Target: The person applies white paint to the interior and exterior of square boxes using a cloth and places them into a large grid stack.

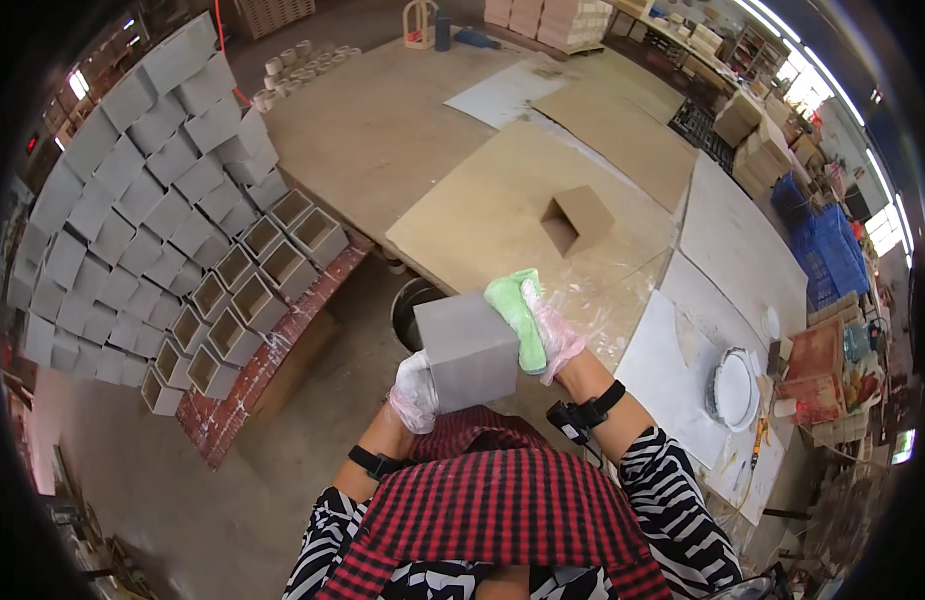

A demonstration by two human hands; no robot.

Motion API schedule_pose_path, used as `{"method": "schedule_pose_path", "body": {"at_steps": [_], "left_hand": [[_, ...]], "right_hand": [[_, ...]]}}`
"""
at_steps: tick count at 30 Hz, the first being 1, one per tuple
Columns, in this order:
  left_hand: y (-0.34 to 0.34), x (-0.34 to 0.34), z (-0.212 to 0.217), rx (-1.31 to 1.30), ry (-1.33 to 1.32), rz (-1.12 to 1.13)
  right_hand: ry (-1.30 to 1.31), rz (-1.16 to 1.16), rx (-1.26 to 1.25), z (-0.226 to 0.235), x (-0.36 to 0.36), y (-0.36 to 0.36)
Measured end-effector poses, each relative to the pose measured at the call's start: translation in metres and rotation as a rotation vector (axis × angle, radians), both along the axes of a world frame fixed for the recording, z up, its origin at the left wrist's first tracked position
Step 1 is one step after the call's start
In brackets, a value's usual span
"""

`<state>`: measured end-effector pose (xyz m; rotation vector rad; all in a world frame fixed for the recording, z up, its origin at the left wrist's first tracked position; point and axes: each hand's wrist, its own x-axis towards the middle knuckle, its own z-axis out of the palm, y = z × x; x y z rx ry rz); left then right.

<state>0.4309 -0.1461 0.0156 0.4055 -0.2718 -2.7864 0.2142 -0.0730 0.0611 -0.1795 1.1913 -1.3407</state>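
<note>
Resting grey box [469,350] between both grips.

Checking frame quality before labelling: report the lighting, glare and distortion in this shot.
Head view: strong fisheye bend, black corners; windows at upper right blown out; grey block and green cloth evenly lit and sharp; small box on the table has a dark, shadowed opening.
</note>
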Motion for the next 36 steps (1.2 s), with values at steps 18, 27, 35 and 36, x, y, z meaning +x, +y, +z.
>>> {"method": "schedule_pose_path", "body": {"at_steps": [18, 27, 35, 36], "left_hand": [[-0.186, 0.244, -0.062, -0.049, -0.174, 0.418], [-0.211, 0.304, -0.077, 0.141, 0.087, 0.483], [-0.210, 0.269, -0.008, 0.033, 0.050, 0.379], [-0.211, 0.263, -0.005, 0.030, 0.083, 0.355]], "right_hand": [[0.161, 0.112, -0.079, -0.021, 0.173, -0.204], [0.930, 0.813, -0.733, 0.009, 0.262, -0.279], [1.166, 0.610, -0.689, 0.005, 0.254, -0.365], [0.685, 0.533, -0.494, -0.004, 0.247, -0.373]]}}
